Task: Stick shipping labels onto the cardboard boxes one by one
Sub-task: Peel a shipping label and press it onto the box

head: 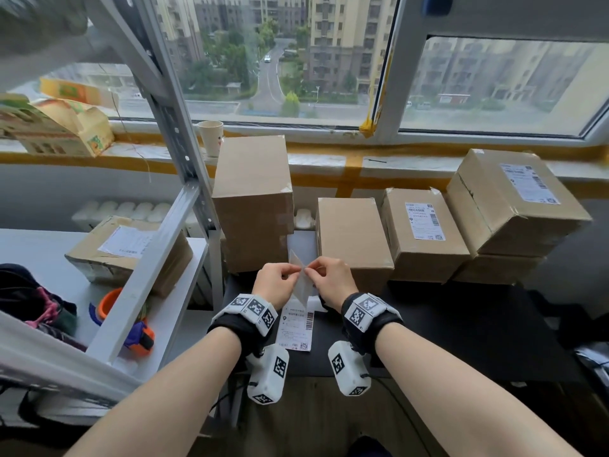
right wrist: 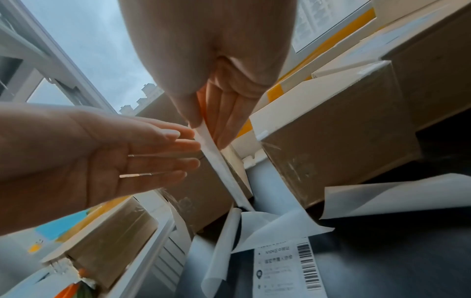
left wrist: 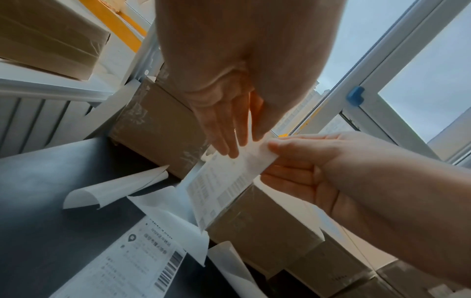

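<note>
Shipping label (head: 301,281), white and thin, hangs edge-on at the centre of the head view, above the black table (head: 461,324); its printed side shows barcodes in the left wrist view. Left hand (head: 275,282) and right hand (head: 331,280) meet at its top corner, fingertips pinching it from both sides, wrists level. Behind it stand an unlabelled cardboard box (head: 354,240) and a tall box (head: 253,199), with a narrow gap between them. A second label (head: 296,328) lies flat below the hands.
</note>
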`<state>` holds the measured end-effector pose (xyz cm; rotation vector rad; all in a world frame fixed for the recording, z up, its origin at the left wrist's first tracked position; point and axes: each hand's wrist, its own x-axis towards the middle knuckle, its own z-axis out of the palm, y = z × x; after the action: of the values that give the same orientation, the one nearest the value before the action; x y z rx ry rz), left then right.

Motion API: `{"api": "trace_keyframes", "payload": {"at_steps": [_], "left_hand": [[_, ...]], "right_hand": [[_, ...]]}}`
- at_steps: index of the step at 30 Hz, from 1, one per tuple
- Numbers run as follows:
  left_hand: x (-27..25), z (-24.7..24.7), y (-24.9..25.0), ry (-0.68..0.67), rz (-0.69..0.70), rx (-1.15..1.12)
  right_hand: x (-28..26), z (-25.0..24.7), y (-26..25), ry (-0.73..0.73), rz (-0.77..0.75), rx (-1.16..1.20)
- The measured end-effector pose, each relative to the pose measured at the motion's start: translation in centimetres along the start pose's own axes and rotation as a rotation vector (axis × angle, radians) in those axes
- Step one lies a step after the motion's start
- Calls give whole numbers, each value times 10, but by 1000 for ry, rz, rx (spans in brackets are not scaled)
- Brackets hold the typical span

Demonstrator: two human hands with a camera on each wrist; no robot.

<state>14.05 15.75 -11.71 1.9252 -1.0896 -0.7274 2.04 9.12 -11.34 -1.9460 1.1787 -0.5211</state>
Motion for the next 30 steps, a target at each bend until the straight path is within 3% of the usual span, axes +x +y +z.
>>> {"api": "trace_keyframes", "payload": {"at_steps": [10,30], "left_hand": [[2,-3,8,17,-41,-239],[1,-2,16,94,-23,-152]], "right_hand": [[1,6,-15,-52,169,586],[-4,1,-12,-56,159,706]]}}
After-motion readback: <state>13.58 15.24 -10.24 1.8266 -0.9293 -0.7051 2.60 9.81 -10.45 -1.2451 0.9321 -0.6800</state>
